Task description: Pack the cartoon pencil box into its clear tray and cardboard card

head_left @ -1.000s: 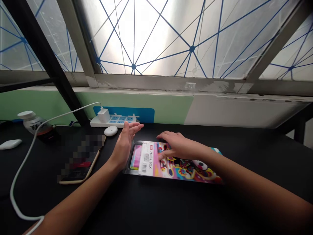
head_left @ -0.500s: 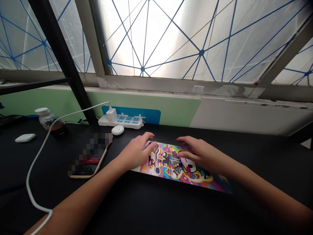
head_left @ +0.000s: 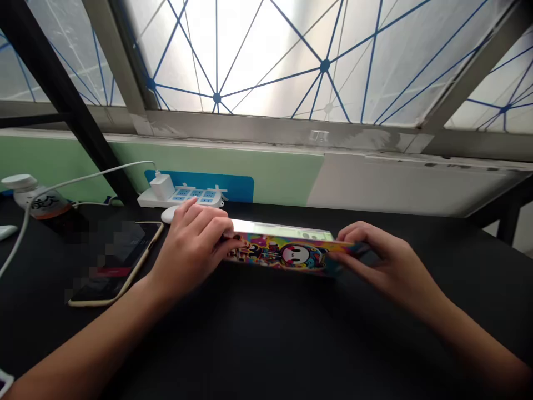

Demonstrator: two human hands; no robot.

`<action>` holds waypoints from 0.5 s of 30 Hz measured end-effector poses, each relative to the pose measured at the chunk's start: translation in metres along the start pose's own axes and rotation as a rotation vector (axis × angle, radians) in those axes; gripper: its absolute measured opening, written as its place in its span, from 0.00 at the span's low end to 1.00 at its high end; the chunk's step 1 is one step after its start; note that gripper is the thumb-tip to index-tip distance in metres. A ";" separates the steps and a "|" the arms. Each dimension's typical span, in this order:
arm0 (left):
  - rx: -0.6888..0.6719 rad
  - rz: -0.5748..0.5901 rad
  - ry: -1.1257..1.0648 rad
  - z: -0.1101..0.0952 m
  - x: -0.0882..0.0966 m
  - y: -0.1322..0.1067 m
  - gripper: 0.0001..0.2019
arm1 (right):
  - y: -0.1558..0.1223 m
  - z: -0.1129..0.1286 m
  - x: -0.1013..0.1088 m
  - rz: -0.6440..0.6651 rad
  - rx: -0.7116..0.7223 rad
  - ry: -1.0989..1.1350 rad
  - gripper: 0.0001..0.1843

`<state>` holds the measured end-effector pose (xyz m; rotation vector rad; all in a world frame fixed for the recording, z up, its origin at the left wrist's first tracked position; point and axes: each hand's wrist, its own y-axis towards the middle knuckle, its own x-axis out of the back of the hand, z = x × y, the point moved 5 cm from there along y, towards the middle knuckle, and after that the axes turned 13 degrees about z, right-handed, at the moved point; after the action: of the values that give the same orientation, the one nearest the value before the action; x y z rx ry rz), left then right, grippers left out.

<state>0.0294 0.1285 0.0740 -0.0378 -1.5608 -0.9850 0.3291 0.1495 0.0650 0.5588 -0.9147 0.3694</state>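
Note:
A flat pencil box (head_left: 287,251) in a clear plastic pack, printed with a bright cartoon figure, stands tilted up over the black table. My left hand (head_left: 194,247) is shut on its left end, with the fingers over the top edge. My right hand (head_left: 385,261) grips the right end between thumb and fingers. The printed face is turned towards me, and a pale edge of the pack shows along the top. I cannot tell whether the lower edge still touches the table.
A white earbud case (head_left: 170,214) sits just behind my left hand, below a white power strip (head_left: 181,197) with a plugged-in charger (head_left: 161,186). A phone (head_left: 112,264) lies to the left, near a bottle (head_left: 36,199) and a white cable (head_left: 83,183). A black metal post (head_left: 70,116) rises at the left.
The box, lying flat with its printed side up, has been raised and tilted up. Both hands have moved from resting on top to gripping its ends. The view has shifted slightly.

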 end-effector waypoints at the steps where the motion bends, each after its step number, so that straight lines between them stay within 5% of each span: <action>1: -0.042 0.020 0.015 -0.002 0.000 0.000 0.05 | -0.002 0.006 0.000 0.031 0.066 -0.035 0.09; 7: -0.230 0.283 -0.074 -0.008 -0.022 -0.003 0.07 | -0.003 -0.001 -0.021 0.267 0.077 -0.086 0.08; 15: -0.186 0.385 -0.201 -0.003 -0.026 -0.002 0.07 | 0.000 -0.008 -0.024 0.327 -0.003 -0.005 0.13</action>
<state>0.0378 0.1375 0.0512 -0.5625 -1.5607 -0.8325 0.3212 0.1524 0.0415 0.4068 -1.0134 0.6614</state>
